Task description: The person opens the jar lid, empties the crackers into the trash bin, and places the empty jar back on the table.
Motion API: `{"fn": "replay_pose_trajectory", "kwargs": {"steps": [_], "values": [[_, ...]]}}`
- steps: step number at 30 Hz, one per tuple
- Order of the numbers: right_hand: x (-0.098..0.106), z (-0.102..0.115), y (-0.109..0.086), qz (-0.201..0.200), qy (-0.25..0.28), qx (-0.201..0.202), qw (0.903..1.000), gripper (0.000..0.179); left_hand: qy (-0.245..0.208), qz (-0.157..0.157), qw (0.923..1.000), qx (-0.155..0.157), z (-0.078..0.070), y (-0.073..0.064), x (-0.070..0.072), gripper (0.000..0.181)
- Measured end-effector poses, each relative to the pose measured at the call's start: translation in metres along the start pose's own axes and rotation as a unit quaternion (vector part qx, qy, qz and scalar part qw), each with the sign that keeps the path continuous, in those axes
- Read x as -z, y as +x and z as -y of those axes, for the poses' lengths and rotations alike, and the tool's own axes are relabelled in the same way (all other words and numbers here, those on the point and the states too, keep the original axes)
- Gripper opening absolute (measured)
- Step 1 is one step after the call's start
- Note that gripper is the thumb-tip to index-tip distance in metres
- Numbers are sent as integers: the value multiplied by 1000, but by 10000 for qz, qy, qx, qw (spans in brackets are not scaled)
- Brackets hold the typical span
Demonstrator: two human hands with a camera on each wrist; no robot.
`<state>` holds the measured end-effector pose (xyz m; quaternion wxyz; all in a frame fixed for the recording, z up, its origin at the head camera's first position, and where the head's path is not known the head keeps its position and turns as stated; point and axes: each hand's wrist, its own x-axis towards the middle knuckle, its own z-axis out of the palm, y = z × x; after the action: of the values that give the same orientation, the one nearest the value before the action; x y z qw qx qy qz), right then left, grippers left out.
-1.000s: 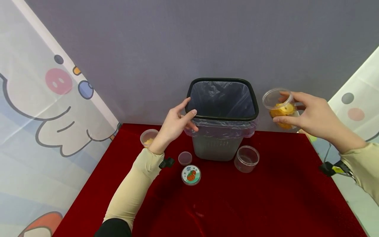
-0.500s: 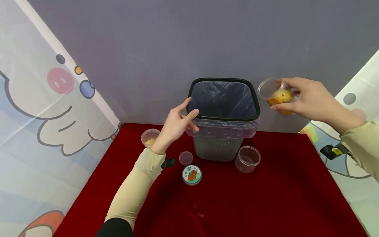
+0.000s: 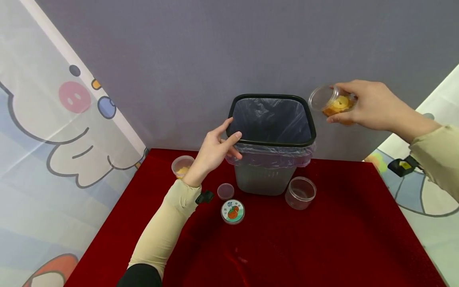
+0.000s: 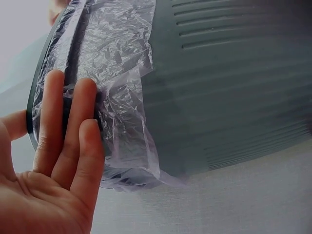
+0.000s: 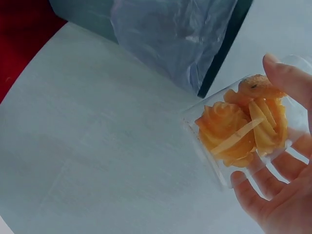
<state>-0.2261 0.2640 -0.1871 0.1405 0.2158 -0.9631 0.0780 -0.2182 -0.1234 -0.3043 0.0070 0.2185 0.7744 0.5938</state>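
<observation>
My right hand (image 3: 371,104) grips a clear plastic cup (image 3: 321,99), fingers and thumb round its sides. The cup is lidless and tilted, its mouth toward the bin. Yellow-orange piped cookies (image 5: 226,129) lie inside it. The cup is just right of the black rim of a trash bin (image 3: 263,181), lined with a clear purplish bag (image 3: 272,156). My left hand (image 3: 215,149) rests at the bin's left front corner, a finger touching the rim. In the left wrist view, its loosely extended fingers (image 4: 80,131) lie against the bag on the bin's outside.
On the red cloth (image 3: 322,247) stand a bare clear jar (image 3: 300,194), a round container with an orange-fruit label (image 3: 232,211), and a small clear disc (image 3: 225,191). Another cup with pale yellow contents (image 3: 182,166) is partly behind my left arm. A grey wall (image 3: 201,71) rises behind.
My right hand has lifted the cup of cookies upward and slightly left, tipping it further toward the bin. My left hand stays at the rim.
</observation>
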Motion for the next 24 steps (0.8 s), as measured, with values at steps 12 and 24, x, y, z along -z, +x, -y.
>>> {"fn": "replay_pose_trajectory", "kwargs": {"steps": [12, 24], "values": [[5, 6, 19, 123, -177, 71, 9997, 79, -85, -37, 9999, 117, 1, -1, 1, 75], [4, 16, 20, 225, -166, 36, 9996, 82, 156, 89, 9996, 210, -1, -2, 2, 80]]}}
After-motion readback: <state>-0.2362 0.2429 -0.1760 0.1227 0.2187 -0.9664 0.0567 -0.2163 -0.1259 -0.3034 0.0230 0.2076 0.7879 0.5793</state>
